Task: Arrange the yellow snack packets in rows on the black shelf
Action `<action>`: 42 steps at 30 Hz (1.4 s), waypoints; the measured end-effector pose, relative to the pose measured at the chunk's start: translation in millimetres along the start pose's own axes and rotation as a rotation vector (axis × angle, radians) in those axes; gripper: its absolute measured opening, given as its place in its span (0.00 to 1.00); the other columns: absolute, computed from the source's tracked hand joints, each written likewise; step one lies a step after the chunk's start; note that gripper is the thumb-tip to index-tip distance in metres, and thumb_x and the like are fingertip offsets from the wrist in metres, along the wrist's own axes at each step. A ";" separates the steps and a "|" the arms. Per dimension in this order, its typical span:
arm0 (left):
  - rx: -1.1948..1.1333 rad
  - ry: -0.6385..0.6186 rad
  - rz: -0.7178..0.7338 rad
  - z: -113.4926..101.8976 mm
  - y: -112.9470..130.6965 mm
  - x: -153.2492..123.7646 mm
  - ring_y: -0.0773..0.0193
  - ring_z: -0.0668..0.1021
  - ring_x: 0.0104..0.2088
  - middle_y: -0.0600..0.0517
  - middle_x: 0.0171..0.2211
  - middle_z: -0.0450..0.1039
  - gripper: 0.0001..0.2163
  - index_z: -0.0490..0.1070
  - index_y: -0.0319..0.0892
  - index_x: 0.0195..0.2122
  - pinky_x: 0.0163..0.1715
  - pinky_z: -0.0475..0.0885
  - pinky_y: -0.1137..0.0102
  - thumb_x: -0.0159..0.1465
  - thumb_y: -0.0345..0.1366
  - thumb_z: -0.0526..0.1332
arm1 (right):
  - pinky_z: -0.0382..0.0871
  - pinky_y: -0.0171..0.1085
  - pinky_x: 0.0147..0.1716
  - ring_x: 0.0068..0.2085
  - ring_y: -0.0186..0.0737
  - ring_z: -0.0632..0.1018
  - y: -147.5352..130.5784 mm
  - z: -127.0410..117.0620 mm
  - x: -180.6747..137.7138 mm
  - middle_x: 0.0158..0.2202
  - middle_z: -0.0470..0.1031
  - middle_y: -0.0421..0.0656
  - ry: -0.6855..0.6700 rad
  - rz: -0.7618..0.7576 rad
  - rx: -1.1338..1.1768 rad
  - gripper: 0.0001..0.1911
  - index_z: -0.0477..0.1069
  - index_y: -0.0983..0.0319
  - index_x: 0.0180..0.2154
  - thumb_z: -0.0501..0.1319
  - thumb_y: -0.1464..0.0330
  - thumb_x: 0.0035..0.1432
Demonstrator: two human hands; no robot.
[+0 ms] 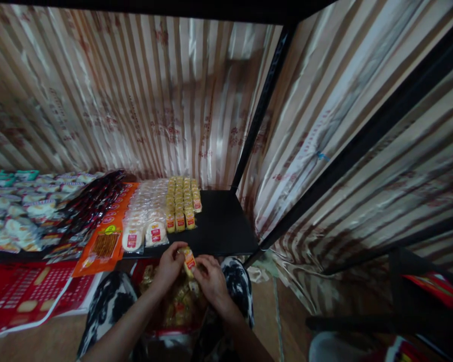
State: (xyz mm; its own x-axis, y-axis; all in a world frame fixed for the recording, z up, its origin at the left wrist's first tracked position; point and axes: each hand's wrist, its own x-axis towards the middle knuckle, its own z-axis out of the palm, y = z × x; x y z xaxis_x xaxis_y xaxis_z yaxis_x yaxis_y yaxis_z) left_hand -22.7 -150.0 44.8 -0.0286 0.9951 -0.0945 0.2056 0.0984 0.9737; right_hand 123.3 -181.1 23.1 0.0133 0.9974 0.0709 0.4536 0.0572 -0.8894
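Between my two hands is a small yellow snack packet (189, 260) with a red and white label. My left hand (170, 265) pinches its upper left side, and my right hand (211, 276) grips its lower right side. Below them, between my knees, sits a red container (169, 332) with several similar yellow packets (179, 306) inside. Just beyond my hands, rows of yellow packets (179, 206) stand stacked on a black shelf (219, 221). Clear-wrapped white round packets (156, 233) are lined up to their left.
Farther left on the shelf lie orange snack bags (104, 241), dark glossy packets (94, 201) and white packets (22, 226). A red basket (33, 291) is at lower left. Black posts (262, 105) frame the shelf before striped curtains (136, 90). A dark rack (419, 322) stands at right.
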 end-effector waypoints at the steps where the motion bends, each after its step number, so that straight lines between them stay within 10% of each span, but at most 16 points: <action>1: 0.019 -0.018 0.033 4.3 0.5 1.8 0.64 0.75 0.36 0.50 0.34 0.74 0.14 0.69 0.39 0.38 0.37 0.70 0.71 0.51 0.33 0.53 | 0.66 0.43 0.48 0.46 0.46 0.72 -2.8 -4.1 2.6 0.42 0.73 0.46 0.017 -0.022 -0.050 0.15 0.72 0.58 0.41 0.60 0.66 0.49; 16: 0.121 0.132 0.237 60.4 27.0 21.6 0.59 0.68 0.52 0.45 0.50 0.67 0.16 0.66 0.39 0.47 0.54 0.62 0.61 0.58 0.32 0.51 | 0.73 0.36 0.37 0.38 0.39 0.76 24.0 -24.9 77.6 0.41 0.73 0.46 0.232 -0.018 0.163 0.21 0.69 0.62 0.46 0.60 0.63 0.49; 29: -0.311 -0.026 -0.039 93.4 21.2 73.7 0.61 0.60 0.60 0.45 0.61 0.54 0.24 0.52 0.39 0.60 0.60 0.54 0.66 0.63 0.38 0.49 | 0.71 0.38 0.36 0.36 0.41 0.75 29.6 -9.7 173.1 0.44 0.71 0.49 0.284 -0.007 -0.085 0.23 0.68 0.63 0.48 0.57 0.61 0.51; 42: -0.301 0.010 -0.069 101.0 11.8 90.9 0.66 0.51 0.63 0.46 0.65 0.43 0.27 0.44 0.35 0.63 0.62 0.46 0.69 0.63 0.37 0.47 | 0.71 0.40 0.40 0.41 0.43 0.75 32.3 2.6 188.8 0.49 0.68 0.51 0.288 0.000 -0.032 0.25 0.65 0.64 0.51 0.56 0.61 0.51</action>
State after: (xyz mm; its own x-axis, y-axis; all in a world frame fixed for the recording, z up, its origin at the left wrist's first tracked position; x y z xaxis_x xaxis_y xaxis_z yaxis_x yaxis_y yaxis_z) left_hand 76.0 -57.6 26.8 -0.0423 0.9860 -0.1615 -0.0965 0.1569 0.9829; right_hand 138.1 9.1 6.6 0.2641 0.9434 0.2005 0.4814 0.0512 -0.8750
